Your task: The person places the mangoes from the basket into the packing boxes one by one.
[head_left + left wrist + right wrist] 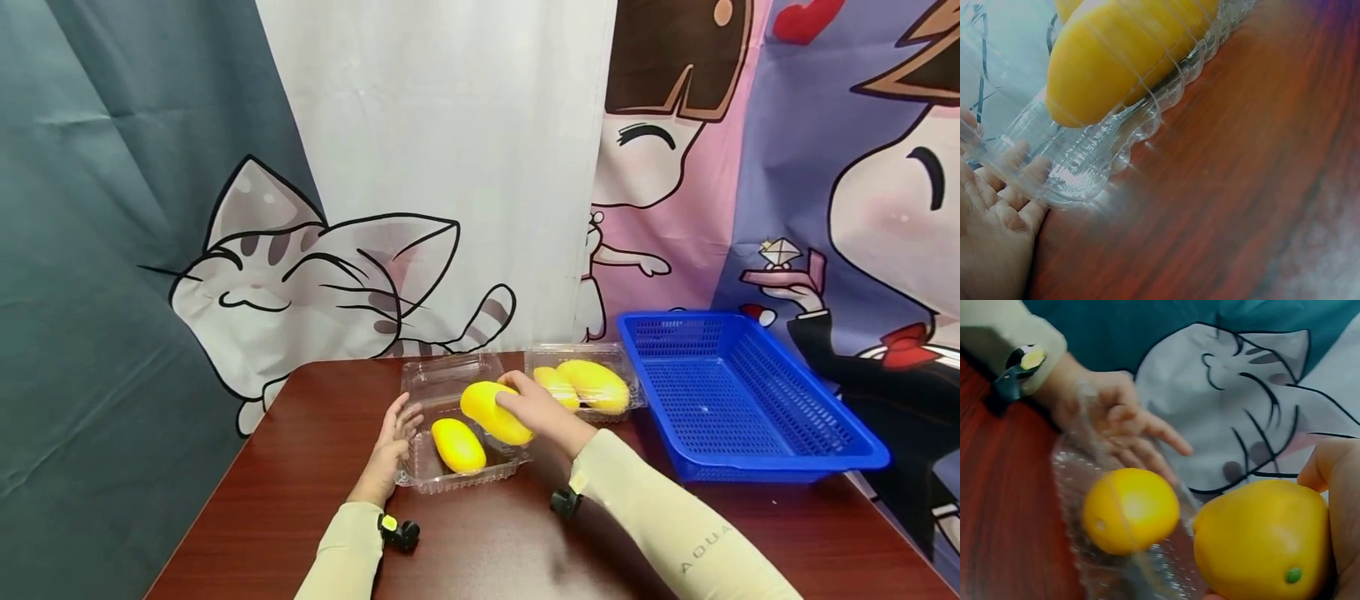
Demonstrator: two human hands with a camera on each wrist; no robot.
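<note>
My right hand [547, 410] grips a yellow mango [491, 412] above a clear plastic clamshell box [450, 483]. In the right wrist view this held mango [1260, 540] shows a green stem spot. Another mango [459, 446] lies in the left part of the box. My left hand [390, 447] is at the box's left side, its fingers spread and fairly straight; in the left wrist view the hand [997, 231] touches the clear wall. The box's lid [442, 375] stands open toward the back.
Just behind to the right, a second clear box [633, 392] contains mangoes [596, 385]. A blue slotted basket [780, 467] sits at the table's right. The brown table [300, 500] meets a printed cartoon curtain [450, 125] at its back edge.
</note>
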